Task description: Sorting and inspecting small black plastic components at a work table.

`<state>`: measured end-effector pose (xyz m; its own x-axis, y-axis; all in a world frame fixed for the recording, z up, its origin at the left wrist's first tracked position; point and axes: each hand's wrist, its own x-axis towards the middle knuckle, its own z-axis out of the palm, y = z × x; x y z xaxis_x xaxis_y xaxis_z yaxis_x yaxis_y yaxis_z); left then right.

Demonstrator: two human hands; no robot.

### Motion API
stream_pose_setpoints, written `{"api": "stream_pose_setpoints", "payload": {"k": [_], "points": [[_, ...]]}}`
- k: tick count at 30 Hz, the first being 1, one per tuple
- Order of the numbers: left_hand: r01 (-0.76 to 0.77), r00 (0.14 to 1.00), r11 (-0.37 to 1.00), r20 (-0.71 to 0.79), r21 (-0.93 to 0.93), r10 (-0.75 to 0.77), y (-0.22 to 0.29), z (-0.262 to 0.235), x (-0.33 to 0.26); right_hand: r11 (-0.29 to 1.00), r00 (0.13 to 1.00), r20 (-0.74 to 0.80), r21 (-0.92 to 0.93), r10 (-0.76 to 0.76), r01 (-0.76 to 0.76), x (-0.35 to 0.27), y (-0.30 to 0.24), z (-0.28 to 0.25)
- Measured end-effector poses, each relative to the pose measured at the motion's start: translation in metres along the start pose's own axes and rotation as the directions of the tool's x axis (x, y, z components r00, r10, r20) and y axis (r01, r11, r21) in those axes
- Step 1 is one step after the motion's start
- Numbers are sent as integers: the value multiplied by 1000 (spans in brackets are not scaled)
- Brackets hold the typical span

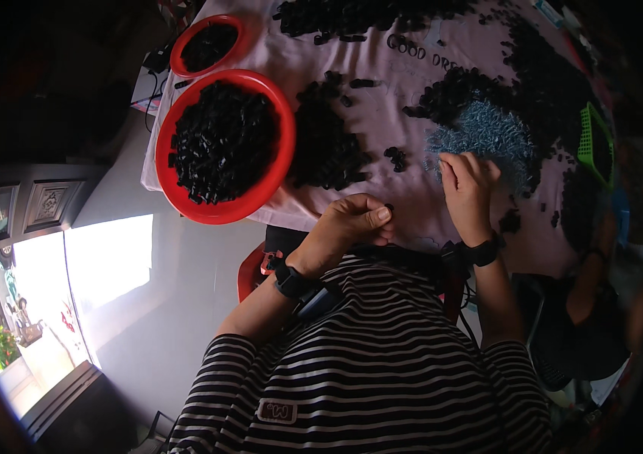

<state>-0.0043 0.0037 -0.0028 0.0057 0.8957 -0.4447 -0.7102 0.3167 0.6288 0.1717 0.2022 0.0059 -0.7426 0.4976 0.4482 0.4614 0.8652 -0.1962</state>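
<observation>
My left hand (353,225) is closed in front of my body, near the table's front edge. Between its thumb and forefinger sits a small black plastic part (389,206), mostly covered by the fingertips. To the right, my right hand (467,185) reaches to the near edge of a heap of small blue-grey screws (488,136). Its fingers are bent together in a pinch; whatever is between the tips is too small to make out. A few loose black parts (396,158) lie on the pink cloth between the hands and a larger black heap (327,144).
A big red basin (288,155) full of black parts stands at the left, a smaller red one (178,57) behind it. More black parts (541,68) spread over the far and right side of the cloth (405,91). A green basket (586,144) and another person's arm (590,284) are at right.
</observation>
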Motion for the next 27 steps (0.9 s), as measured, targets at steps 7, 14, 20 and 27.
{"api": "stream_pose_setpoints", "payload": {"k": [7,14,20,27], "points": [[-47,999,994,-13,99,48,-2,3,-1,999,995,92,-18,36,-35,4,10,26],[-91,996,991,-16,97,93,3,2,-8,930,963,-29,267,269,-252,3,22,11],[-160,986,970,64,181,151,-1,-5,-6,978,992,-59,186,110,-98,-2,16,10],[2,1000,998,1,-56,-2,6,3,-10,932,966,44,255,253,-256,12,25,19]]}}
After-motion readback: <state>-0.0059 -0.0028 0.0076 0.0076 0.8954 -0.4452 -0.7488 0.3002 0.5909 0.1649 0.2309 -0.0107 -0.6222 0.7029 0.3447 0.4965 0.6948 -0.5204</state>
